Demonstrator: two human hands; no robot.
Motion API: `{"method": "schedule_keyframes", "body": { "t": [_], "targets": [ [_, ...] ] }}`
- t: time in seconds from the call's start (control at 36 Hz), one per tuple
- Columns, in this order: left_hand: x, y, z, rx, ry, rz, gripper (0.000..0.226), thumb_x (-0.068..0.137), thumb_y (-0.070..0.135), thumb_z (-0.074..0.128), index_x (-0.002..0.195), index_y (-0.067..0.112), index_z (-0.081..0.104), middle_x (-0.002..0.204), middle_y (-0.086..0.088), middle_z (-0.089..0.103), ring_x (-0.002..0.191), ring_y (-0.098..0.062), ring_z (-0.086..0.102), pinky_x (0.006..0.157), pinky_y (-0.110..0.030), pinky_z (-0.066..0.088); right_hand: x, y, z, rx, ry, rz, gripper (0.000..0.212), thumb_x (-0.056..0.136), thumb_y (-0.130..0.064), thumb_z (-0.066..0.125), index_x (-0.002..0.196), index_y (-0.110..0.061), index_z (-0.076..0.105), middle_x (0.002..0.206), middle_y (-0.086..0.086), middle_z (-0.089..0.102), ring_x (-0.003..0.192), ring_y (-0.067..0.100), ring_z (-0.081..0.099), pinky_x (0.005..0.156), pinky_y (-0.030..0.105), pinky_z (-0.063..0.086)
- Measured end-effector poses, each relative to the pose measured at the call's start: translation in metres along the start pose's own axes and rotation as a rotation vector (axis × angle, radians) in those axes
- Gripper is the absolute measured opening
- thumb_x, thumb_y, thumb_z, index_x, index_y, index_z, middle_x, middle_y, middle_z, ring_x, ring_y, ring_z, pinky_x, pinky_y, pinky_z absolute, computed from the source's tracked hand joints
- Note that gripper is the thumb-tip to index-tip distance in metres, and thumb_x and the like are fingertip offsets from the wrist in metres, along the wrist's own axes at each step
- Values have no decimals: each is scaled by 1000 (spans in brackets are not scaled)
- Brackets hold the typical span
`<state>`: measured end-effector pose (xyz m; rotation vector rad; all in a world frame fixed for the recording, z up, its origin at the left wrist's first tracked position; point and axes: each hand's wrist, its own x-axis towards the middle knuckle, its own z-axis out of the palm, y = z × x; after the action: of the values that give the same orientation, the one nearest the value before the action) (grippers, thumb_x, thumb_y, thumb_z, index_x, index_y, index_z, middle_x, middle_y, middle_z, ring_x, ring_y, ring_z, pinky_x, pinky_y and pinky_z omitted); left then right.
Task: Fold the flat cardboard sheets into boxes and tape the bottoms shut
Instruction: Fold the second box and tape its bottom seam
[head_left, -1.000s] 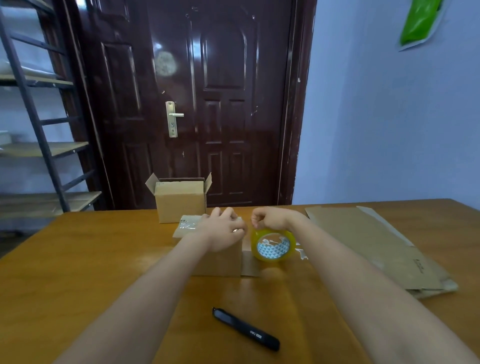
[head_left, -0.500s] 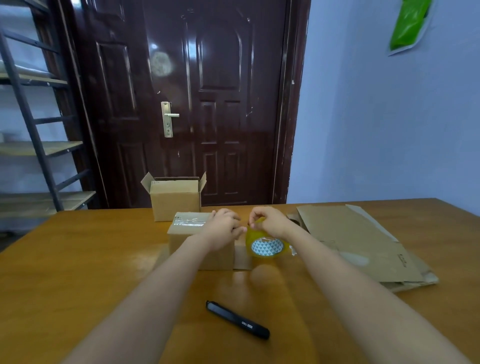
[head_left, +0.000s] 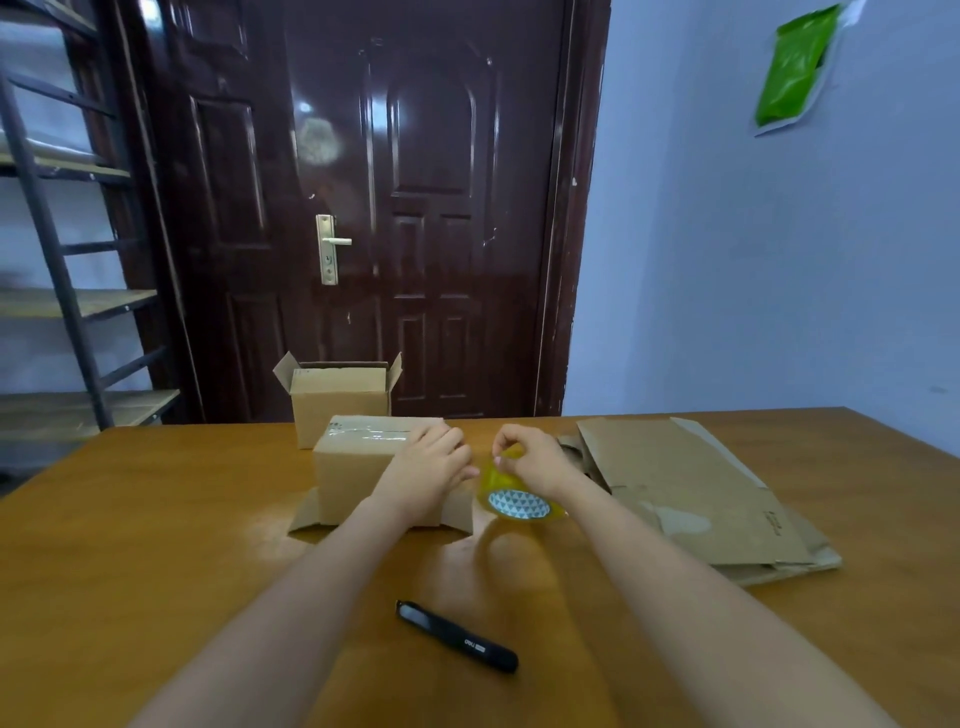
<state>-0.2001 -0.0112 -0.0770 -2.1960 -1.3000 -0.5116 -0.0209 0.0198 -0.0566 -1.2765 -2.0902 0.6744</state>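
Table (head_left: 156, 545), wooden.
Inverted box (head_left: 358, 467), centre: taped bottom up, flaps splayed on the table; left hand (head_left: 428, 467) rests on its right end, fingers curled, whether they hold anything cannot be told.
Yellow tape roll (head_left: 519, 501), just right of that box: right hand (head_left: 535, 460) on top, grip narrow, fingertips pinching the roll's upper rim.
Open box (head_left: 340, 402), upright, far behind the inverted one.
Flat cardboard sheets (head_left: 685, 488), stacked at right.
Black pen (head_left: 457, 636), near centre.
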Motion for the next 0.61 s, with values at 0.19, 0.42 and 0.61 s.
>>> {"method": "schedule_keyframes", "body": {
  "t": [0.19, 0.42, 0.61],
  "targets": [
    [20, 35, -12, -272, -117, -322, 31, 95, 39, 49, 95, 10, 61, 95, -5, 62, 94, -20, 52, 80, -30, 38, 3, -6, 2, 64, 18, 18, 25, 92, -3, 49, 79, -24, 55, 100, 0, 61, 96, 17, 55, 84, 33, 48],
    [35, 40, -22, -426, -198, -631, 14, 93, 19, 54, 94, 12, 66, 98, -8, 67, 95, -28, 61, 82, -37, 47, -7, -10, -5, 53, -13, -22, 28, 92, 6, 44, 109, -7, 61, 116, 5, 58, 104, 16, 51, 88, 26, 41],
    [31, 45, -29, -431, -164, -506, 15, 93, 18, 49, 79, 15, 47, 89, -8, 62, 85, -27, 58, 69, -35, 45, -14, -4, -21, 124, -193, 122, 68, 90, -6, 60, 148, -19, 28, 140, 8, 45, 128, 22, 44, 102, 31, 41]
  ]
}}
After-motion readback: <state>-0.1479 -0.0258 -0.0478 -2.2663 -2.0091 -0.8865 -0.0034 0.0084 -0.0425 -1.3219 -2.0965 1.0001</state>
